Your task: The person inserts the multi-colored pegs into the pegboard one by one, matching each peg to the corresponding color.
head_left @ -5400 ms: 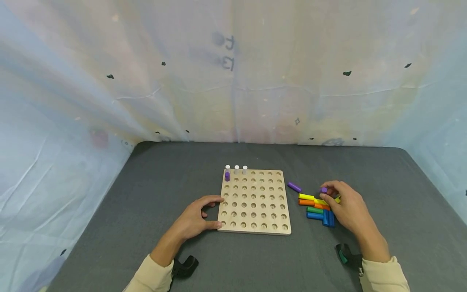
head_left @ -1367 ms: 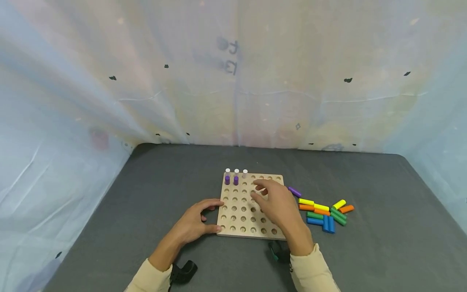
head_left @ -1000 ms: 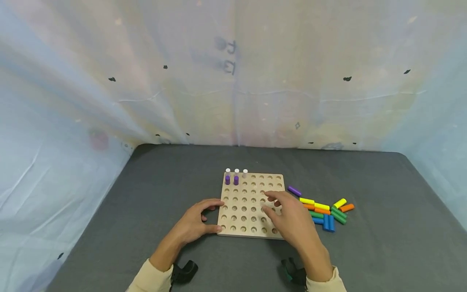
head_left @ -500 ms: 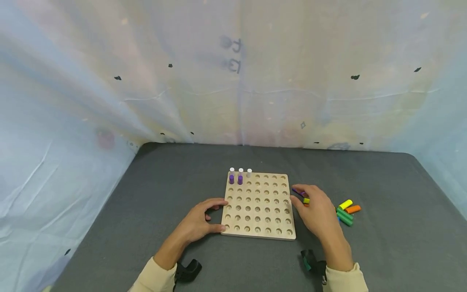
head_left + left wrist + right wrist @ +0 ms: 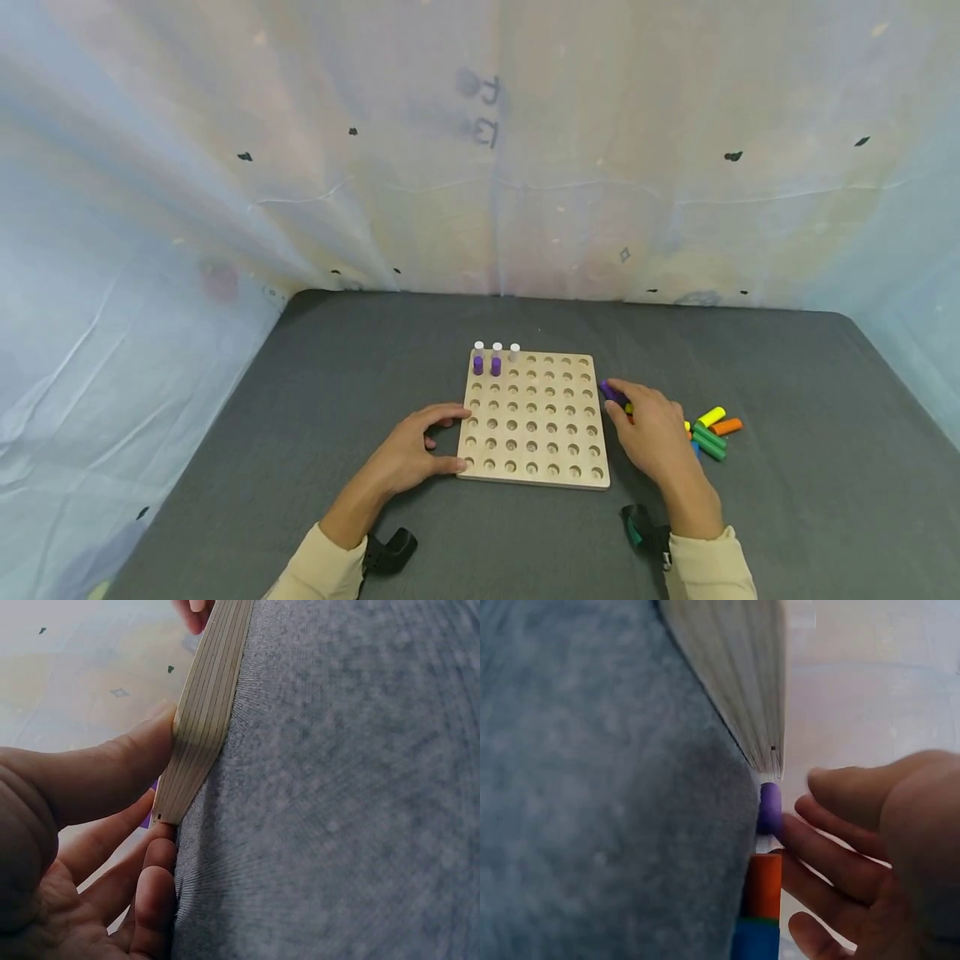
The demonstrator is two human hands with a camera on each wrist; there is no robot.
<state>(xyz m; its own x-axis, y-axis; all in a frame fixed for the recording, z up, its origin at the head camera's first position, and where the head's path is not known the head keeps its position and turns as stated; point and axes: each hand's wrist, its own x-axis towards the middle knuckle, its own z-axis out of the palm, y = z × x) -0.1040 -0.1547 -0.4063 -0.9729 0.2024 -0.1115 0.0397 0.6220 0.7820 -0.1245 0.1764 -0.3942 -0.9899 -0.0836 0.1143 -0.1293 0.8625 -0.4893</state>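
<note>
A wooden pegboard (image 5: pixel 542 417) with rows of round holes lies on the table. White pegs (image 5: pixel 497 348) stand along its back row at the left, with two purple pegs (image 5: pixel 496 367) in the row before them. My left hand (image 5: pixel 405 450) rests against the board's left edge, its thumb (image 5: pixel 142 750) at the front corner. To the right of the board, my right hand (image 5: pixel 654 429) reaches over a loose purple peg (image 5: pixel 769 808). Its fingers touch or nearly touch that peg, while the thumb (image 5: pixel 855 791) stays apart. The hand partly hides the peg pile.
Beyond the right hand lie a yellow peg (image 5: pixel 711 416), an orange peg (image 5: pixel 726 427) and green pegs (image 5: pixel 708 442). Orange (image 5: pixel 765 886) and blue (image 5: pixel 755 939) pegs show near the right fingers. A patterned cloth (image 5: pixel 562 167) hangs behind the grey table (image 5: pixel 375 350).
A second purple peg now stands in the board, which the right hand held earlier. That hand has moved off the board rightward to the loose purple peg. The left hand has stayed at the edge.
</note>
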